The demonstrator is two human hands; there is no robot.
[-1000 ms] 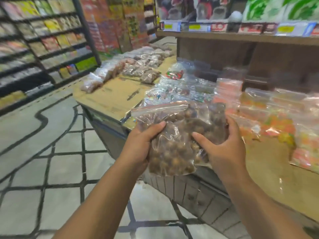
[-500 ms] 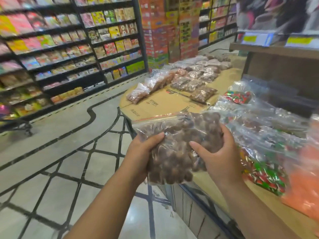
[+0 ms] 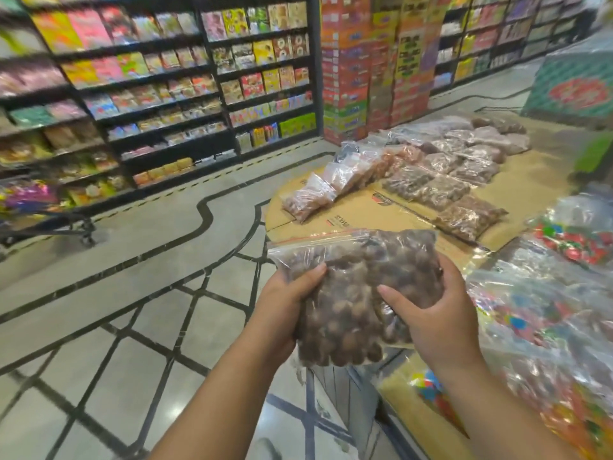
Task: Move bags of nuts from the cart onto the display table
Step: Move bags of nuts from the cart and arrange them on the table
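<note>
A wall of snack shelving (image 3: pixel 149 94) and a patterned tile floor (image 3: pixel 99 310) framed the shop aisle. There a cardboard-topped display worktop (image 3: pixel 358 210) already carried rows of bagged nuts (image 3: pixel 444 180), with bags of bright wrapped sweets (image 3: pixel 544 313) heaped along its near right side. A dark-framed cart (image 3: pixel 43 220) stood blurred at the far left, well apart from the worktop.

A clear zip bag of round brown nuts (image 3: pixel 361 287) was held in the air over the worktop's near edge, not yet set down. The person's left hand (image 3: pixel 282 313) took its left side, thumb on the front face. The right hand (image 3: pixel 438 317) cupped the right side, thumb across the front, fingers out of sight behind it. Each hand's grip was clamped on the bag.

Packed full, the bag looked fairly heavy for its size, and soft. The film bulged and sagged below the hands, so it would likely slump if taken by one corner. The plastic appeared thin and slick, though the nuts themselves seemed hard and not fragile. A two-sided hold on the body, with support underneath, seemed the sound one. The red-lined zip seal (image 3: pixel 331 240) along the top looked a poor place to lift from, since the load might pull it open
</note>
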